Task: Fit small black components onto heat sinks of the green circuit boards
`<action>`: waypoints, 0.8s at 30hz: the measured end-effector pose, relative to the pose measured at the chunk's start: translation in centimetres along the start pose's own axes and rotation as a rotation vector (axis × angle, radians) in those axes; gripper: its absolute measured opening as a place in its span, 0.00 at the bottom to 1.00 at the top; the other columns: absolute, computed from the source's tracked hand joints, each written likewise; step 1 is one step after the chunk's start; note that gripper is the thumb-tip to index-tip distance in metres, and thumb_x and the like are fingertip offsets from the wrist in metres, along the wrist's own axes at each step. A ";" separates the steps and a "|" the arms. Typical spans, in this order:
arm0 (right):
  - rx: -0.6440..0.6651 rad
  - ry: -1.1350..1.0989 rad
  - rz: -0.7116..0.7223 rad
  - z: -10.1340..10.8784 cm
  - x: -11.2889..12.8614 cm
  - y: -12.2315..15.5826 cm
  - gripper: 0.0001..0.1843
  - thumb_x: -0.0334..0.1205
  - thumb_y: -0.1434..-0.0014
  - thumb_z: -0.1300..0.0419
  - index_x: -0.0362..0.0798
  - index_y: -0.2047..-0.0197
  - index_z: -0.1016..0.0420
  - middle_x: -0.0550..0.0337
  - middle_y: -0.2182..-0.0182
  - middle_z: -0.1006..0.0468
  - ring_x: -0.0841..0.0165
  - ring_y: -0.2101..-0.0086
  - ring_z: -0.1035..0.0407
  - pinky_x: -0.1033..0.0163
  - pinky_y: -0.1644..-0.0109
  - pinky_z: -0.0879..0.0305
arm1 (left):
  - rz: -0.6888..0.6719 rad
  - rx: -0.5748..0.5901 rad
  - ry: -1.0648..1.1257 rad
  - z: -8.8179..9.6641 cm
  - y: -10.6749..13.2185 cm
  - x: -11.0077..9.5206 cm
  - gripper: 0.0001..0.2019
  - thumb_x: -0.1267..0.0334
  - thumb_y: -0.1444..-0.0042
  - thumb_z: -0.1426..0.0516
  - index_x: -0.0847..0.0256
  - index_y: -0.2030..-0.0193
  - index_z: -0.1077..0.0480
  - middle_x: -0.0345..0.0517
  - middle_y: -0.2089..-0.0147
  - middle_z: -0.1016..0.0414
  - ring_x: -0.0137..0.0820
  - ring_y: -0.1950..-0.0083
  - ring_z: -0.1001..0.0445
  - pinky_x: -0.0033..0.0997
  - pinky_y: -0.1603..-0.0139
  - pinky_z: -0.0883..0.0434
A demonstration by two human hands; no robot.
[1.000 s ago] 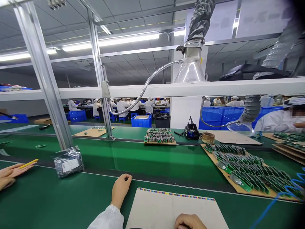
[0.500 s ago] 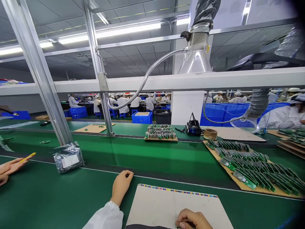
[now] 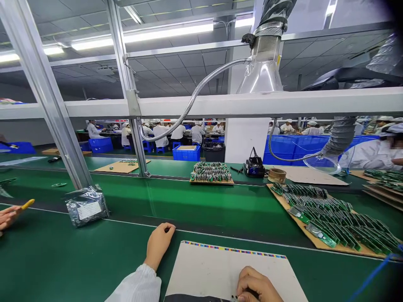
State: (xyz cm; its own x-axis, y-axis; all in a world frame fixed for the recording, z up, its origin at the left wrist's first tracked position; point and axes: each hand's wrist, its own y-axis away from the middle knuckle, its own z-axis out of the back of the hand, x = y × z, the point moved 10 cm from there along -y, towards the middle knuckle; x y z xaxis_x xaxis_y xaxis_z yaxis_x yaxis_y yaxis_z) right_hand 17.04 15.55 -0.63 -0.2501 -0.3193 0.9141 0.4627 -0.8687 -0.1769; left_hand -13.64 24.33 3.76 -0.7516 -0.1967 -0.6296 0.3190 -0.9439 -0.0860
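My left hand rests on the green bench top left of a pale cardboard sheet. Its fingers are curled against the thumb, and whatever may be inside is hidden. Over the sheet's lower part, my right hand is closed in a pinch. Tiny dark and metallic bits show by its fingertips, too small to name. A strip of coloured squares runs along the sheet's far edge. Below the sheet's near side a black edge is partly in view.
A clear bag of dark parts leans by a metal post. Circuit boards stand on cardboard at right and far centre. At far left a co-worker's hand holds something yellow. A blue strand shows lower right.
The view has shifted slightly. My right hand has risen a little over the sheet, still pinched, and small bits now show at its fingertips. The co-worker's hand has moved left.
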 end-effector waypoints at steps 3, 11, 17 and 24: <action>-0.009 0.039 0.009 0.2 -0.2 0.0 0.29 0.66 0.41 0.48 0.48 0.70 0.24 0.52 0.69 0.28 0.63 0.67 0.33 0.63 0.63 0.38 | 0.000 0.006 -0.003 0.0 -0.1 0.0 0.13 0.58 0.43 0.51 0.54 0.65 0.25 0.42 0.58 0.21 0.39 0.56 0.24 0.30 0.63 0.34; -0.029 0.073 -0.011 0.4 -1.0 -0.5 0.18 0.55 0.42 0.43 0.47 0.66 0.27 0.53 0.68 0.26 0.63 0.67 0.32 0.64 0.63 0.36 | -0.017 0.021 -0.003 0.0 -0.2 -0.2 0.14 0.58 0.42 0.51 0.54 0.65 0.25 0.42 0.57 0.21 0.39 0.55 0.24 0.30 0.63 0.33; -0.030 0.070 -0.024 0.5 -1.3 -0.8 0.18 0.54 0.44 0.42 0.46 0.68 0.26 0.52 0.69 0.25 0.63 0.68 0.31 0.64 0.63 0.36 | -0.008 0.028 0.000 0.0 -0.4 0.1 0.14 0.57 0.43 0.51 0.54 0.64 0.24 0.42 0.57 0.21 0.40 0.57 0.24 0.31 0.63 0.32; -0.038 0.029 -0.061 0.7 -1.6 -0.8 0.16 0.51 0.46 0.41 0.46 0.68 0.25 0.52 0.68 0.24 0.64 0.68 0.31 0.64 0.63 0.34 | -0.002 0.023 -0.004 0.2 -0.3 0.0 0.14 0.57 0.43 0.51 0.54 0.63 0.24 0.43 0.56 0.20 0.41 0.56 0.23 0.31 0.64 0.31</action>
State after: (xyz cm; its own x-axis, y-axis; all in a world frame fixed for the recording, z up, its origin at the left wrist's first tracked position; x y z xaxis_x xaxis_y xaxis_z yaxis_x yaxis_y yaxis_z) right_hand 17.67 16.99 -1.72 -0.3015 -0.2758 0.9127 0.4137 -0.9003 -0.1353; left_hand -13.84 24.58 3.95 -0.7544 -0.1955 -0.6266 0.3037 -0.9503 -0.0692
